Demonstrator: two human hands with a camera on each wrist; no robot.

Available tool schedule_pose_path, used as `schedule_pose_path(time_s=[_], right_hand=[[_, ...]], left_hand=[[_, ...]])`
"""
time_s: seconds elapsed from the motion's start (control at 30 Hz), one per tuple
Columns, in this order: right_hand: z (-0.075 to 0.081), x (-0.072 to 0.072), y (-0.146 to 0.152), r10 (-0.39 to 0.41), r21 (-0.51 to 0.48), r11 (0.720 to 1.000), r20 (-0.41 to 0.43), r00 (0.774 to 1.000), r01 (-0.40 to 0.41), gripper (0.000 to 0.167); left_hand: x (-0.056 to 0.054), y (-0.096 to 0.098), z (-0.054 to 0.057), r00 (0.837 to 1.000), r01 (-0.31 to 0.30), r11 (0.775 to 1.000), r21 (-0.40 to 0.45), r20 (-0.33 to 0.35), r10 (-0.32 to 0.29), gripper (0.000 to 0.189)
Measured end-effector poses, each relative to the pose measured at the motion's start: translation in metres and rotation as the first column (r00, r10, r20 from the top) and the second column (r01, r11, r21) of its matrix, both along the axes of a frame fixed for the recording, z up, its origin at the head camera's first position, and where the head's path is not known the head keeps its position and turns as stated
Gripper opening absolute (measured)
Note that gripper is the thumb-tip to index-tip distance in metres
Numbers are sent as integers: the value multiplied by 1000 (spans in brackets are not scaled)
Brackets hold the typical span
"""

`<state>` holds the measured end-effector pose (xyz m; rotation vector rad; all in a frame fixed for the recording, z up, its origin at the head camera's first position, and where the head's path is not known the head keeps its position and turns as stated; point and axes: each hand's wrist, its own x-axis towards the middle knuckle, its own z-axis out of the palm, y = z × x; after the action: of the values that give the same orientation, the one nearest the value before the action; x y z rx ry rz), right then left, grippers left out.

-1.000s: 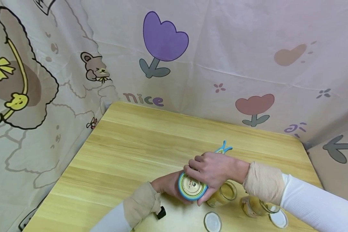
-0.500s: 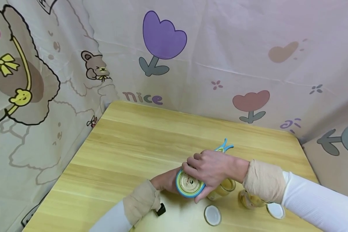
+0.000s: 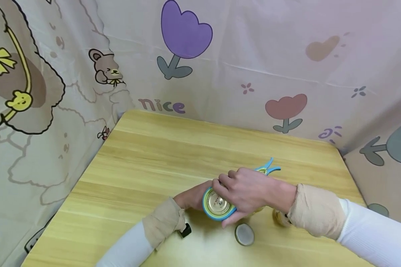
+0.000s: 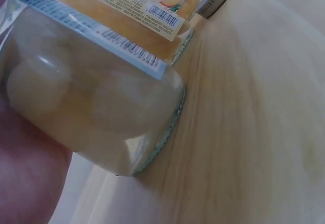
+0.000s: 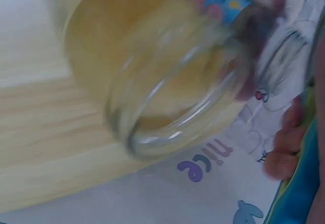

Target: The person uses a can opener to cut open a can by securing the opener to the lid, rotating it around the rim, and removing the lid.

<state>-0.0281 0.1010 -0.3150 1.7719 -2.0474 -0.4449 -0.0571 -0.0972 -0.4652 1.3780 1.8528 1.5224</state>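
In the head view my left hand (image 3: 195, 194) grips a glass jar, mostly hidden there. The left wrist view shows this jar (image 4: 96, 97) with a blue label and pale contents. My right hand (image 3: 245, 187) holds a blue-and-yellow jar opener (image 3: 269, 170), its two handle ends poking out beyond the hand. The opener's blue edge surrounds the jar's gold lid (image 3: 217, 204). Threads on the jar's neck (image 5: 284, 56) show in the blurred right wrist view; I cannot tell whether lid and neck still touch.
An open jar (image 5: 152, 92) of yellowish contents stands close beside the right wrist. Another jar (image 3: 280, 218) is partly behind the right wrist. A loose lid (image 3: 244, 234) lies underside up on the wooden table (image 3: 173, 152). Printed cloth (image 3: 237, 55) hangs behind the table.
The opener's handle ends have shifted right, and the lid's printed top has turned slightly. Both hands keep their grip. The view has tilted, and the right forearm now covers more of the jars.
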Motion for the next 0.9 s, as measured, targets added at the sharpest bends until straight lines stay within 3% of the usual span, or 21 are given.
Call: schedule_pose_path(time_s=[0.13,0.33,0.57,0.73,0.9], right_hand=[[4,13,3,-55,-23,998,-1,998,55,95],[6,33,10,-134,-14,991,-18,991,133,95],[5,49,17,-186,-44,982,-43,982,184,90],[5,63,21,-231,-67,970,27,973,232,85],[1,78,25,-299,-87,946,135,945,312,85]], left_hand=[[-1,4,4,1000,-18,1000,-22,-10,18,50],[3,10,4,998,-48,999,8,49,47,53],[7,13,4,991,-117,993,16,66,116,49],[9,13,5,989,-124,992,16,88,122,46],[10,14,4,987,-134,991,27,93,131,40]])
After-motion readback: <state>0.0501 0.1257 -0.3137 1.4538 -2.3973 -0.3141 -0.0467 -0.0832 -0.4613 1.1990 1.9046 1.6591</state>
